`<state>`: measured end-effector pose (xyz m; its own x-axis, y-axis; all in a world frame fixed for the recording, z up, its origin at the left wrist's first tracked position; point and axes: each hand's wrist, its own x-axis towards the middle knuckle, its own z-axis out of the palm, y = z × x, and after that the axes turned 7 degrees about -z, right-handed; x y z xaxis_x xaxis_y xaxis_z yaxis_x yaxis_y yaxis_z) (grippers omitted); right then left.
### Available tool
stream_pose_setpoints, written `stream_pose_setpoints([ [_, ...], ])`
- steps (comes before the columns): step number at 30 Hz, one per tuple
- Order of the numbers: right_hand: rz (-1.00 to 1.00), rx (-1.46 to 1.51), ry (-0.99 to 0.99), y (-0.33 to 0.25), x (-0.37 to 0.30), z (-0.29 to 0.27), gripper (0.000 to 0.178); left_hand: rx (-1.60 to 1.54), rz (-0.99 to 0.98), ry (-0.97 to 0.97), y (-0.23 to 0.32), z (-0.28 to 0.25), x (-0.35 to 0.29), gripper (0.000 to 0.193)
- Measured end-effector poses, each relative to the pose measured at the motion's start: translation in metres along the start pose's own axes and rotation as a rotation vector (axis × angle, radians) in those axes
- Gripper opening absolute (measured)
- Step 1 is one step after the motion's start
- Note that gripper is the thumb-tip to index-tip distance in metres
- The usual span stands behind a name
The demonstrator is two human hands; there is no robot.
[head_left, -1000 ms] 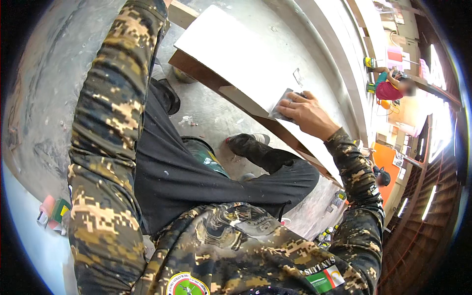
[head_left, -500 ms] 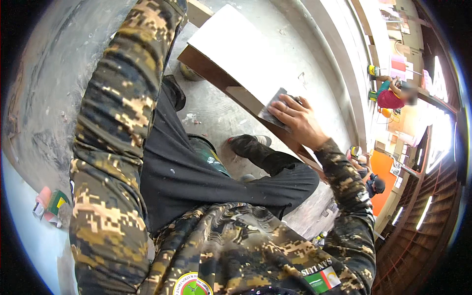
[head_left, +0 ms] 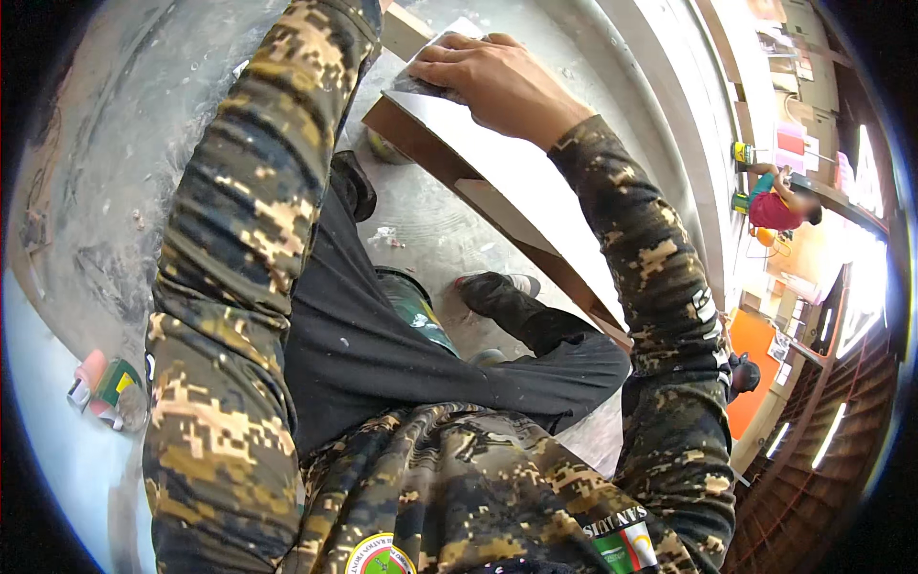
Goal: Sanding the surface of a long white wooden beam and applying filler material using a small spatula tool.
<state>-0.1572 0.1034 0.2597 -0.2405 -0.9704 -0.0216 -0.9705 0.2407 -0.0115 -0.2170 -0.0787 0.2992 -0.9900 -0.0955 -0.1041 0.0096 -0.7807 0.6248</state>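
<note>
A white-faced wooden panel (head_left: 535, 187) with a brown edge slants across in front of my knees. My right hand (head_left: 502, 81) lies on its far left end, fingers bent over a grey sheet of sandpaper (head_left: 414, 84) pressed to the white face. Most of that sheet is hidden under the palm and fingers. My left arm (head_left: 244, 210), in a camouflage sleeve, reaches up past the upper edge of the picture. Only a sliver of skin shows beyond its cuff; the left hand itself is outside the picture.
A dark green bucket (head_left: 416, 308) stands between my legs, and another container (head_left: 385, 148) sits under the panel. Green and pink cans (head_left: 110, 387) are at the lower left. A person in a red shirt (head_left: 775, 210) and one in a dark cap (head_left: 744, 373) are at the right.
My right hand has slid with the sandpaper from the panel's near middle edge to its far left end. My left arm has stayed nearly where it was.
</note>
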Motion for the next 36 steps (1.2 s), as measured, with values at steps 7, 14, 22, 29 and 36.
stream_pose_setpoints([
  [7, 0.086, 0.007, -0.318, -0.028, -0.05, -0.017, 0.043, 0.015, 0.007, -0.014, 0.007, -0.012, -0.004, 0.031],
  [14, 0.236, 0.123, -0.36, -0.063, -0.155, -0.037, 0.035, 0.061, -0.016, 0.044, -0.001, 0.005, -0.007, 0.03],
  [22, 0.583, 0.387, -0.575, -0.066, -0.215, -0.07, 0.043, -0.107, -0.306, -0.193, -0.045, 0.018, -0.029, 0.021],
  [29, 0.956, 0.546, 0.574, -0.083, -0.2, -0.096, 0.056, -0.06, -0.6, -0.165, -0.097, 0.038, -0.102, 0.036],
  [36, 0.643, 0.177, 0.786, -0.097, -0.151, -0.071, 0.059, -0.022, -0.694, -0.165, -0.117, 0.059, -0.127, 0.027],
])
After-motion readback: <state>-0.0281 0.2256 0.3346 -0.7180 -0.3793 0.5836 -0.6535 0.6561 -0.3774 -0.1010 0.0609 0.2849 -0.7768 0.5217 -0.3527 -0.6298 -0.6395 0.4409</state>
